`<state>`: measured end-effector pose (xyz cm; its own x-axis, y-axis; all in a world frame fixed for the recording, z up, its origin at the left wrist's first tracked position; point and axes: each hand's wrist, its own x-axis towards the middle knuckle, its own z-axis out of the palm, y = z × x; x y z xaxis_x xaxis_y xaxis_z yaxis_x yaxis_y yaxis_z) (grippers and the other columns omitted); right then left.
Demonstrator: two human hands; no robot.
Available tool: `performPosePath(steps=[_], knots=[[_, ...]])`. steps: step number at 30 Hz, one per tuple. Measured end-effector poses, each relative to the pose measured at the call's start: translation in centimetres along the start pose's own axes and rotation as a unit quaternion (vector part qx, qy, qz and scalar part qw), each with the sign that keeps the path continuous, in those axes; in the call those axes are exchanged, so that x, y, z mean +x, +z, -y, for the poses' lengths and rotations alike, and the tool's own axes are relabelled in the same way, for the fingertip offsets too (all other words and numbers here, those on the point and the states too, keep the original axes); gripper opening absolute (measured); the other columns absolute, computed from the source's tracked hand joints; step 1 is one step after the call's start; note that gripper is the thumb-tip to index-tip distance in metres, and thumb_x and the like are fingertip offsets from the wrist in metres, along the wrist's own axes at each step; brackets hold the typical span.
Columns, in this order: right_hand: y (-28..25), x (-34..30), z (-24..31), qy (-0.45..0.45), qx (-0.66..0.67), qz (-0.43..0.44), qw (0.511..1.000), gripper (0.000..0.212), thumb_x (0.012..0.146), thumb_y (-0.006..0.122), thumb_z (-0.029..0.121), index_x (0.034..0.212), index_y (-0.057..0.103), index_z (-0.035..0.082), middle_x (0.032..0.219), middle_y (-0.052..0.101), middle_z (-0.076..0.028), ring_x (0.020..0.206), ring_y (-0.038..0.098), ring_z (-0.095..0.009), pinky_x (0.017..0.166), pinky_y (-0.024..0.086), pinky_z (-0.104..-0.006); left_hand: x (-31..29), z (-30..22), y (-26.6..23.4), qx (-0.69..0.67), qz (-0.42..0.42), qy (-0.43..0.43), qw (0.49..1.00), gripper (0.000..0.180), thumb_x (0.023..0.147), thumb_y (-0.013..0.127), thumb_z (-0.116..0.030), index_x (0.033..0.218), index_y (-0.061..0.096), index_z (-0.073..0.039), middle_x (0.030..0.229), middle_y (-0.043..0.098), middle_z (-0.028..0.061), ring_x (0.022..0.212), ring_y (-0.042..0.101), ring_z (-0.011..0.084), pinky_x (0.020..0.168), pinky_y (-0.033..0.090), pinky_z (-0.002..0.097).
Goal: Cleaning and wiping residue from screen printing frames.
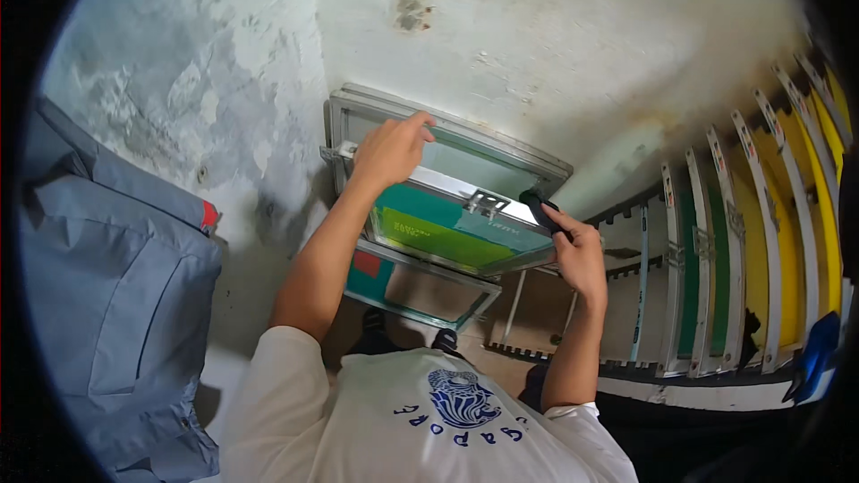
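My left hand [394, 152] is closed over the upper bar of a metal-framed printing screen [447, 237], near its left end. That screen stands tilted in front of me, its mesh teal with a bright yellow-green panel, and a small metal bracket [488, 203] sits on its upper bar. My right hand [580, 255] is wrapped round the handle of a black tool [540, 207], which lies over the bar's right end. What kind of tool it is I cannot tell. Farther back, another metal frame [456, 132] leans on the wall. Nearer my feet is a third framed screen [425, 289].
To the right, several framed screens [702, 259] with green and yellow mesh stand upright in a slotted rack [617, 363]. A blue object [816, 353] hangs at the rack's right end. Grey fabric [125, 277] hangs at the left beside the peeling wall [206, 80].
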<state>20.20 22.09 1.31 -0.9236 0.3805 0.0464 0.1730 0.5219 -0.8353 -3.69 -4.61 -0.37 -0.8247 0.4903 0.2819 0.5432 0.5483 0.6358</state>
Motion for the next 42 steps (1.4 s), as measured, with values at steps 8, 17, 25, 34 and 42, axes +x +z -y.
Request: performPosePath(steps=[8, 17, 25, 34, 42], knots=[[-1.3, 4.9, 7.1, 0.019, -0.087, 0.13, 0.988, 0.04, 0.089, 0.049, 0.003, 0.113, 0.08, 0.001, 0.06, 0.051, 0.004, 0.057, 0.04, -0.006, 0.051, 0.031, -0.0278, 1.0, -4.8, 2.8, 0.007, 0.014, 0.021, 1.0, 0.021, 0.105, 0.055, -0.032, 0.108, 0.063, -0.012, 0.087, 0.076, 0.0108, 0.082, 0.071, 0.0417, 0.072, 0.054, 0.0551], [2.6, 6.7, 12.0, -0.102, -0.394, 0.111, 0.907, 0.026, 0.088, 0.057, 0.017, 0.094, 0.08, 0.004, 0.088, 0.073, -0.025, 0.087, 0.072, -0.045, 0.085, 0.057, -0.0547, 1.8, -8.3, 3.6, -0.02, -0.016, 0.047, 0.999, 0.041, 0.107, 0.056, -0.037, 0.086, 0.067, -0.003, 0.084, 0.073, 0.0212, 0.082, 0.071, 0.0439, 0.07, 0.055, 0.0558], [7.8, 4.9, 10.2, -0.097, -0.467, 0.051, 0.878, 0.025, 0.092, 0.059, 0.017, 0.105, 0.07, 0.0, 0.117, 0.073, -0.025, 0.091, 0.073, -0.046, 0.08, 0.06, -0.0549, 3.7, -4.6, 3.5, -0.384, -0.24, 0.003, 0.891, 0.033, 0.106, 0.063, -0.026, 0.089, 0.054, 0.001, 0.071, 0.056, 0.0164, 0.065, 0.051, 0.0213, 0.065, 0.047, 0.039], [7.7, 4.0, 9.4, -0.189, -0.372, -0.005, 0.909, 0.038, 0.09, 0.06, 0.011, 0.125, 0.067, -0.004, 0.135, 0.066, -0.027, 0.097, 0.072, -0.047, 0.086, 0.06, -0.0543, -11.9, 19.7, 6.8, -0.162, -0.283, -0.332, 0.885, 0.042, 0.1, 0.073, -0.037, 0.093, 0.068, 0.004, 0.078, 0.066, 0.0143, 0.071, 0.055, 0.0221, 0.068, 0.046, 0.0405], [11.7, 6.3, 9.4, -0.187, -0.318, 0.008, 0.929, 0.032, 0.091, 0.058, 0.008, 0.119, 0.066, -0.004, 0.126, 0.067, -0.031, 0.096, 0.07, -0.05, 0.084, 0.058, -0.0565, -9.7, 15.5, 8.2, -0.243, -0.161, -0.138, 0.947, 0.049, 0.091, 0.08, -0.02, 0.132, 0.062, -0.002, 0.131, 0.067, 0.0163, 0.121, 0.065, 0.0301, 0.104, 0.051, 0.0408]])
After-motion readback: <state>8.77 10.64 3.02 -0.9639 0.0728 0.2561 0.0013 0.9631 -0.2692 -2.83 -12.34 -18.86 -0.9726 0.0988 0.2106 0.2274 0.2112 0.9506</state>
